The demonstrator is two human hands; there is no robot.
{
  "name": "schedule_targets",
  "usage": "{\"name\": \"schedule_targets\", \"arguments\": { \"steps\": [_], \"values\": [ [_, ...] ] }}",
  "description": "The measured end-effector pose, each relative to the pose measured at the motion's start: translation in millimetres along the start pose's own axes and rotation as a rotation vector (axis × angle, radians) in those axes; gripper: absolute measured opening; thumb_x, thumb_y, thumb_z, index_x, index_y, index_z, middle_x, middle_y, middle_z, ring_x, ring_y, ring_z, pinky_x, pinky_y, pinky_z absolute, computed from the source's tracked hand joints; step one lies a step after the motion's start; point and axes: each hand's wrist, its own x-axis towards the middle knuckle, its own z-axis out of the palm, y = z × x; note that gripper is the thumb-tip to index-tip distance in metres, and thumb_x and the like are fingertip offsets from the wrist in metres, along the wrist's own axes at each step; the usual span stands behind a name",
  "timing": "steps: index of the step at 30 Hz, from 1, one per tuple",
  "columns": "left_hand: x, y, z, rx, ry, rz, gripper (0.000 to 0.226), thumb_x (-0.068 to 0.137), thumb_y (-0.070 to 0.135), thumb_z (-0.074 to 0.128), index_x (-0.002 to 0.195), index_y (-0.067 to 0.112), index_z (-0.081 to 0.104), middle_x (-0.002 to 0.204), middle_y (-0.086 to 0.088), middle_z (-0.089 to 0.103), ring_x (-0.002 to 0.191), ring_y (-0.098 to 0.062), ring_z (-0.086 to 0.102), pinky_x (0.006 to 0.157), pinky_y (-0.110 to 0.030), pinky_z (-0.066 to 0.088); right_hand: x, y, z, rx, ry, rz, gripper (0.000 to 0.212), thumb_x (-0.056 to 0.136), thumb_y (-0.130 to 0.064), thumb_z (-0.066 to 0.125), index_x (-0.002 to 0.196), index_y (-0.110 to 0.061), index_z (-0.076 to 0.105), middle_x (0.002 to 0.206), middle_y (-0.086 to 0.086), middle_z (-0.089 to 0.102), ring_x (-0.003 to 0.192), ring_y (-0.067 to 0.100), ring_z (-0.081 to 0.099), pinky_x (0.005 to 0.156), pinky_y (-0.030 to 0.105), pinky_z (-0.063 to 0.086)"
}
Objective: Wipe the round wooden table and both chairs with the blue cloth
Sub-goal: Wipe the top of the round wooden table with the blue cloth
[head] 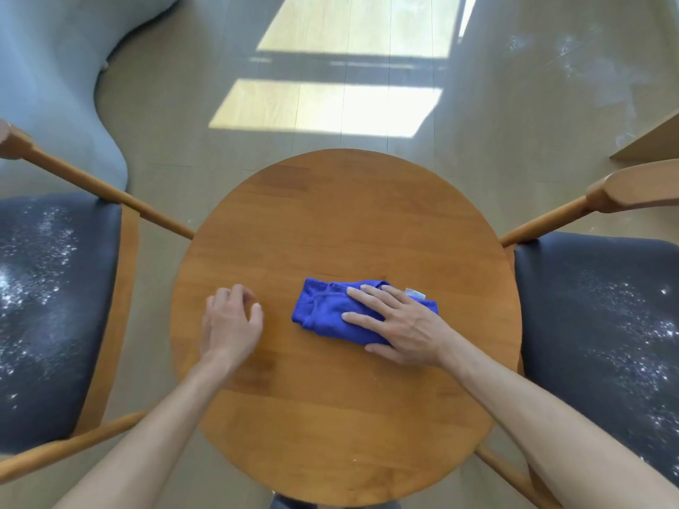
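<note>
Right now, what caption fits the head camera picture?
Right hand presses blue cloth on round wooden table between two dusty chairs.

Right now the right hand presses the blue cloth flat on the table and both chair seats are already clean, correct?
Not quite. The head view shows white powder on both chair seats. The right hand does press the blue cloth on the table.

- The cloth point(332, 313) is bright blue with a small white tag.
- The round surface point(345, 222) is warm brown wood.
- Both chair seats point(55, 317) point(602, 332) are dark with white speckles.
- The floor point(183, 115) is pale grey-brown with yellow sun patches.
</note>
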Motion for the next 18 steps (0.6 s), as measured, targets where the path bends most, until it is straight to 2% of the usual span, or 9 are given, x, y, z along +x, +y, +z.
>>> {"name": "schedule_targets", "arguments": {
  "steps": [2,4,7,8,10,12,15,18],
  "values": [
    [-0.4,-24.3,-12.4,0.094,0.030,0.015,0.020,0.088,0.015,0.057,0.107,0.009,0.060,0.111,-0.013,0.054,0.108,-0.033,0.043,0.094,-0.042,0.036,-16.1,-11.8,9.9,0.071,0.115,0.124,0.055,0.085,-0.038,0.067,0.134,-0.016,0.055,0.147,0.017,0.041,0.129,0.032,0.048,0.102,0.044,0.044],
    [-1.6,-39.6,-19.5,0.131,0.030,0.048,0.023,0.088,0.014,0.058,0.110,0.009,0.060,0.116,-0.013,0.053,0.111,-0.033,0.044,0.094,-0.044,0.037,-38.6,-25.1,22.2,0.126,0.189,0.273,0.059,0.079,-0.036,0.070,0.131,-0.012,0.057,0.142,0.020,0.045,0.122,0.035,0.052,0.095,0.044,0.048],
    [-3.8,-51.7,-18.6,0.127,-0.049,0.057,0.026,0.090,0.016,0.054,0.116,0.011,0.058,0.123,-0.009,0.050,0.117,-0.029,0.042,0.098,-0.042,0.035,-58.3,-23.7,26.2,0.081,0.179,0.288,0.060,0.071,-0.039,0.070,0.123,-0.013,0.058,0.134,0.022,0.050,0.114,0.037,0.056,0.089,0.044,0.049],
    [-4.4,-54.9,-16.7,0.122,-0.073,0.057,0.027,0.091,0.017,0.053,0.118,0.011,0.058,0.126,-0.007,0.049,0.119,-0.028,0.041,0.100,-0.041,0.034,-57.6,-19.2,23.8,0.066,0.164,0.252,0.058,0.072,-0.038,0.069,0.123,-0.014,0.058,0.137,0.021,0.048,0.119,0.037,0.053,0.093,0.045,0.046],
    [-5.6,-61.6,-12.5,0.116,-0.090,0.077,0.029,0.092,0.019,0.052,0.119,0.011,0.059,0.129,-0.006,0.047,0.122,-0.026,0.039,0.102,-0.040,0.034,-48.9,-17.1,22.1,0.081,0.130,0.203,0.059,0.074,-0.030,0.065,0.131,-0.017,0.056,0.149,0.018,0.035,0.137,0.035,0.036,0.108,0.049,0.033],
    [-6.1,-68.2,-10.2,0.095,-0.085,0.111,0.029,0.092,0.019,0.052,0.118,0.011,0.060,0.131,-0.005,0.046,0.123,-0.024,0.037,0.103,-0.040,0.034,-41.9,-26.9,28.4,0.113,0.140,0.256,0.067,0.073,-0.021,0.062,0.139,-0.021,0.049,0.155,0.013,0.025,0.144,0.031,0.024,0.114,0.051,0.024],
    [-4.1,-75.2,-11.0,0.065,-0.091,0.161,0.029,0.092,0.019,0.050,0.118,0.011,0.060,0.132,-0.002,0.045,0.124,-0.022,0.035,0.102,-0.039,0.036,-47.9,-57.6,47.4,0.184,0.280,0.547,0.066,0.078,-0.021,0.066,0.141,-0.018,0.046,0.155,0.012,0.027,0.142,0.032,0.027,0.110,0.056,0.029],
    [-3.9,-83.6,-13.4,0.037,-0.108,0.182,0.031,0.093,0.019,0.047,0.121,0.013,0.059,0.135,0.001,0.044,0.126,-0.018,0.034,0.101,-0.039,0.037,-47.0,-122.1,67.8,0.237,0.441,0.914,0.066,0.083,-0.042,0.061,0.141,-0.014,0.045,0.154,0.012,0.028,0.141,0.034,0.029,0.112,0.052,0.029]
  ]
}}
